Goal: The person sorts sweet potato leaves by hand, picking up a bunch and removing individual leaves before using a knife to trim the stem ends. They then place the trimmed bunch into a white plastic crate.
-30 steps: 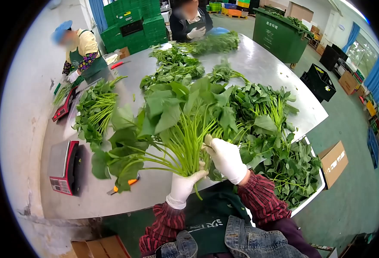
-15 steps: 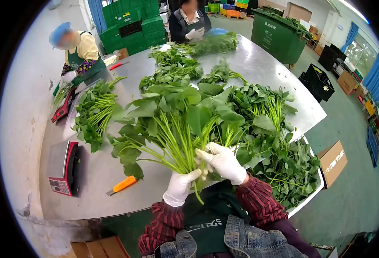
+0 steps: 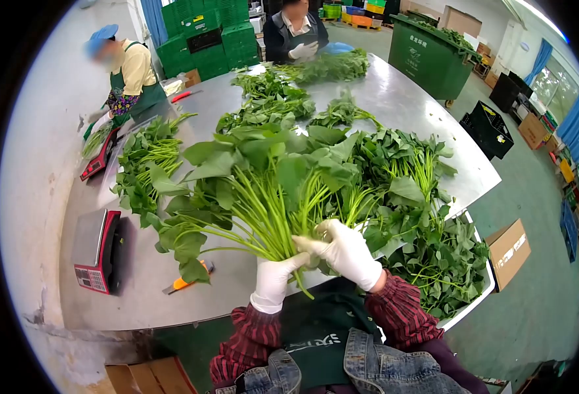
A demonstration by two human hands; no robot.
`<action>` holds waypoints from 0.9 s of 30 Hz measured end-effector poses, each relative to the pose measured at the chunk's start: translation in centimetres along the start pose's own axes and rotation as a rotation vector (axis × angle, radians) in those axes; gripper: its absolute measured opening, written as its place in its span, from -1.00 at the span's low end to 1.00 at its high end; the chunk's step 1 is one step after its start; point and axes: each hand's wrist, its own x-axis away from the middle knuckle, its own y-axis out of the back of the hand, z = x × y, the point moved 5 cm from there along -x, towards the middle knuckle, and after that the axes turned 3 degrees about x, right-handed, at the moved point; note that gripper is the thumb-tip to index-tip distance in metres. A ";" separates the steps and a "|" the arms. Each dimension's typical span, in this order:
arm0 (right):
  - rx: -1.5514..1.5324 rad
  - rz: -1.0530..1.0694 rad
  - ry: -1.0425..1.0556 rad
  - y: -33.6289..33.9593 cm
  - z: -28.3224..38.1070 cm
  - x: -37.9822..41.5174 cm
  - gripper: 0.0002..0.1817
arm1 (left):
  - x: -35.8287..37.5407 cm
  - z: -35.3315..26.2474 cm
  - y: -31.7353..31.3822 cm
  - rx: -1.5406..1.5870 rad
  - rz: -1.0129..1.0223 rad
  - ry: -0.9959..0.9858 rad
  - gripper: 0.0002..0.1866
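A large bunch of long-stemmed leafy greens (image 3: 263, 203) stands fanned out in front of me, leaves up. Wrapped round its lower stems is my left hand (image 3: 275, 282), in a white glove. My right hand (image 3: 342, 253), gloved too, presses bent fingers and thumb against the right side of the same stems; some fingertips are hidden. Under the leaves at the left, partly covered, lies an orange-handled knife (image 3: 183, 284). More loose greens (image 3: 411, 161) are heaped on the table just beyond my right hand.
A red scale (image 3: 96, 253) sits at the table's (image 3: 141, 305) left; another red scale (image 3: 100, 157) is farther back. Greens fill a white crate (image 3: 476, 295) at right. Two co-workers (image 3: 132, 75) (image 3: 296, 36) stand across the table. A green bin (image 3: 427, 59) and cardboard box (image 3: 507, 253) are beyond.
The bunch has spread and shifted slightly left, covering part of the knife. My right fingers have loosened a little and moved along the stems. The co-worker at left has straightened up somewhat.
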 end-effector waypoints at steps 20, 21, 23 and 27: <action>0.050 0.046 0.036 1.9 3.0 -0.6 -0.56 | 0.6 0.0 0.3 -0.015 0.014 -0.003 -0.63; 0.213 -0.037 0.215 1.8 3.3 -1.1 -0.54 | 0.7 -0.3 0.1 -0.043 0.042 -0.040 -0.62; 0.378 -0.122 0.395 1.3 2.9 -1.4 -0.51 | 0.9 -0.4 -0.3 -0.053 0.067 -0.021 -0.59; 0.453 -0.115 0.454 1.1 2.8 -1.4 -0.60 | 1.1 -0.7 -0.3 -0.037 0.076 -0.026 -0.58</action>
